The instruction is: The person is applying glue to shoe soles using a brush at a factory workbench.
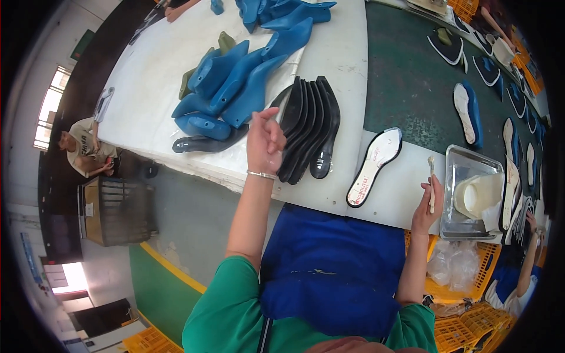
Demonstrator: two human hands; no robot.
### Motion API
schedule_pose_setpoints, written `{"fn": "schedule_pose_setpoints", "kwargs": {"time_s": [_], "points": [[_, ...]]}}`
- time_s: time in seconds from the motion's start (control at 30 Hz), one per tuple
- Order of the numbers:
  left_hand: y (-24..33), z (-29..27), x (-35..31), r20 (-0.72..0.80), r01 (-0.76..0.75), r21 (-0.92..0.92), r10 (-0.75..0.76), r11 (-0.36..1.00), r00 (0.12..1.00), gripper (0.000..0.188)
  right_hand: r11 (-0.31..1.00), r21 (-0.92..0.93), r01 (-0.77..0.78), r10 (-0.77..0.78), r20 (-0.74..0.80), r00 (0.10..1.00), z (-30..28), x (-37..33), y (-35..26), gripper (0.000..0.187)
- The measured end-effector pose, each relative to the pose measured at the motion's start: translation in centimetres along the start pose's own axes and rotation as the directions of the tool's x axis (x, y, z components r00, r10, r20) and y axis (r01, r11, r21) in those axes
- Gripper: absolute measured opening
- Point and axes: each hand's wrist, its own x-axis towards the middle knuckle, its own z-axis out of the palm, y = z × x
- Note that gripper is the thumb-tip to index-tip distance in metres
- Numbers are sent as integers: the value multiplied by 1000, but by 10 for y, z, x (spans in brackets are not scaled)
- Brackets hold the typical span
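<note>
My left hand [266, 141] hovers at the left side of a row of black shoe soles [309, 126]. Its index finger points out while the others curl loosely, and I see nothing in it. One more black sole [203, 143] lies behind it, partly covered by blue shoe lasts [226, 88]. A small brush [432, 182] stands upright in my right hand [428, 209], its bristles pointing away from me. Between my hands, a white insole board with a black rim [376, 165] lies on the table. Right of the brush, a metal tray [450, 200] holds a whitish tub [471, 197].
More lasts with white soles [468, 115] lie on the green mat [406, 76] at the right. Yellow crates [479, 329] stand below the table's right end. A wheeled bin [115, 212] stands on the floor at left. One person [88, 147] sits far left; others work at the edges.
</note>
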Motion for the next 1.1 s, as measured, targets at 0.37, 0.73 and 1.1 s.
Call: {"fn": "schedule_pose_setpoints", "kwargs": {"time_s": [0.37,0.73,1.1], "points": [[-43,31,-37,-92,-165,196,186,967,978,55,958,-18,286,-284,62,957,-3,14,-79,21],[-83,116,-113,312,169,96,-191,981,931,83,872,313,377,-485,444,753,10,-22,-126,25],[-126,129,-149,371,337,362,-467,869,803,53,849,-424,-314,235,-229,945,-240,-100,-4,53]]}}
